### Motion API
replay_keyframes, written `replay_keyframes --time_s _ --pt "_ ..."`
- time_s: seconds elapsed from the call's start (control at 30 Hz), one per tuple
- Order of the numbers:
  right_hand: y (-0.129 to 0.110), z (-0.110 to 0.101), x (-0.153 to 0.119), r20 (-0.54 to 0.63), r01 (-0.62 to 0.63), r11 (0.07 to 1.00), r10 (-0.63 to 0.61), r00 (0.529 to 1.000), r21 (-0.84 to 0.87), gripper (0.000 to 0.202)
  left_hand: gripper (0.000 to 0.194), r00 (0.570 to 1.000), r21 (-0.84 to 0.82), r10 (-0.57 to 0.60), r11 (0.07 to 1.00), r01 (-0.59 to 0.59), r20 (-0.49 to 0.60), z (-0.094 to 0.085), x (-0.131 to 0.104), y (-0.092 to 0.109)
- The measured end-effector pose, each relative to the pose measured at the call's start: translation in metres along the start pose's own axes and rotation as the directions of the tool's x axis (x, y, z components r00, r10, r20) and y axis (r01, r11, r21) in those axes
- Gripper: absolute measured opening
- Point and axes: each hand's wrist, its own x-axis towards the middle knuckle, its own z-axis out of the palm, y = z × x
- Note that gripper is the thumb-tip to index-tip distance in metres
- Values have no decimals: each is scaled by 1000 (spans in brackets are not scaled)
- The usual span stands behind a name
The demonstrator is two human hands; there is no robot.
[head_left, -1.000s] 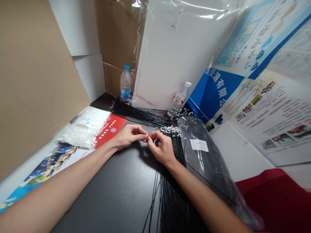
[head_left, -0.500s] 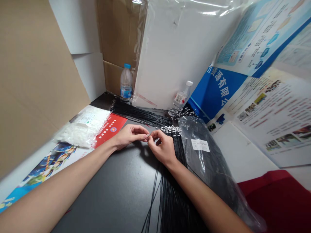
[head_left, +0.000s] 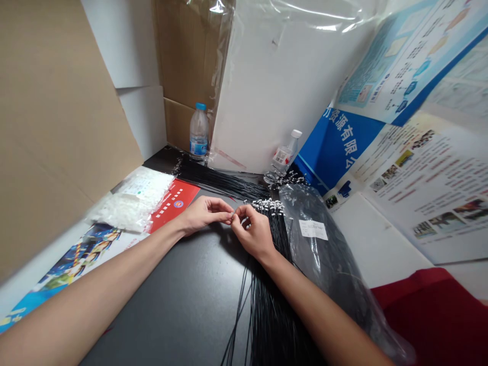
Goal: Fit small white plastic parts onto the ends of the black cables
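Over the dark tabletop [head_left: 175, 305], my left hand [head_left: 204, 215] and my right hand [head_left: 253, 230] meet fingertip to fingertip. Both are closed in a pinch. A tiny pale piece shows between the fingertips, too small to name. Just beyond and beneath my right hand lies a bundle of black wires [head_left: 267, 310] with white connectors [head_left: 270, 206] at its far end. A few black strands trail loose on its left side. My right forearm crosses over the bundle.
A clear bag [head_left: 316, 264] of black wires lies at the right. More black wires [head_left: 221, 178] stretch across the back, near a blue-capped bottle [head_left: 199, 133] and a white-capped bottle [head_left: 285, 153]. Bags of white pieces [head_left: 133, 198] rest on papers and a red sheet [head_left: 186, 191] at left.
The view has shifted very slightly. Both hands stay pinched together in nearly the same place, with only minute finger movement.
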Motion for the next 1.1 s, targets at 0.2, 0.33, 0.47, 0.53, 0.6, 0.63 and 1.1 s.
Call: replay_keyframes --time_s 0.2,0.33,0.47,0.53,0.6,0.63,1.1 --pt "-2 0 1 -6 36 999 -36 999 -25 12 22 1000 20 -9 1000 8 3 0 0 0" --pt "-2 0 1 2 40 999 -40 999 -12 11 23 1000 3 -13 1000 13 -2 2 -1 3" --pt "-2 -1 1 0 57 998 -57 998 -9 11 23 1000 -27 -27 999 26 -13 2 -1 3" --pt "-3 -1 2 -2 61 998 -61 998 -16 12 23 1000 -29 -27 999 26 -17 2 0 3" --pt "-3 -1 2 1 64 998 -64 998 -18 12 22 1000 -32 -26 999 25 -16 2 0 2" --pt "-3 -1 2 3 66 998 -66 998 -17 12 22 1000 -37 -25 999 25 -16 2 0 2" --pt "-34 -58 17 471 -90 995 104 876 -54 31 29 974 -333 12 939 -88 -226 0 3 4"
